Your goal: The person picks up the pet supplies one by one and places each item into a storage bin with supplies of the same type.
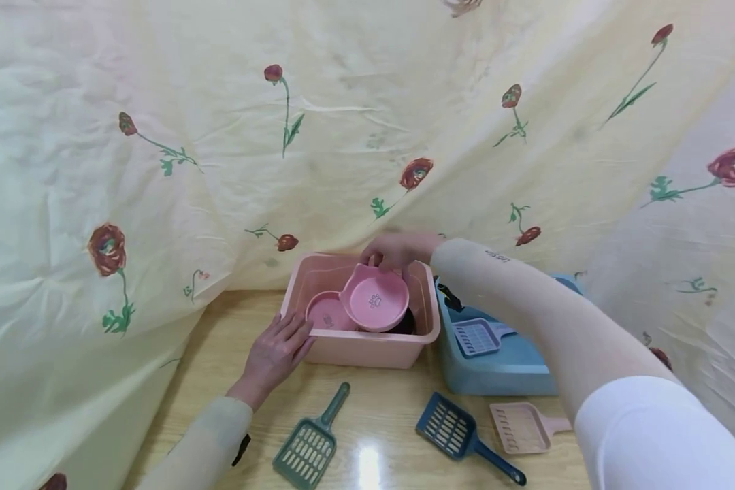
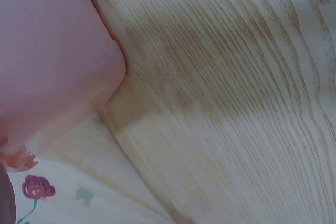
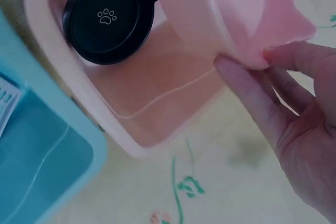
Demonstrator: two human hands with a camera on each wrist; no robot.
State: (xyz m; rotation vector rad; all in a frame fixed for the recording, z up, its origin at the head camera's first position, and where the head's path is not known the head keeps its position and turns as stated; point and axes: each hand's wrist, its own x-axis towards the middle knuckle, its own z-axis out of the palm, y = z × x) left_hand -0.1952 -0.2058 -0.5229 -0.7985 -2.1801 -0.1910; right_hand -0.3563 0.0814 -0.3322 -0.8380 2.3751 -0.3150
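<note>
A pink pet bowl (image 1: 375, 301) with cat-ear points and a paw print inside is tilted over the pink bin (image 1: 355, 352). My right hand (image 1: 397, 250) pinches its rim between thumb and fingers, seen close up in the right wrist view. A second pink bowl (image 1: 324, 312) lies in the bin's left part, partly behind the front rim. In the right part sits a black bowl (image 3: 107, 19), also marked with a paw print. My left hand (image 1: 278, 347) rests on the bin's front left corner, fingers laid over the rim.
To the right stands a blue bin (image 1: 496, 380) with a lilac litter scoop (image 1: 479, 337) in it. On the wooden surface in front lie a green scoop (image 1: 308, 444), a dark blue scoop (image 1: 446, 425) and a pale pink scoop (image 1: 519, 427). A floral cloth (image 1: 343, 136) hangs behind.
</note>
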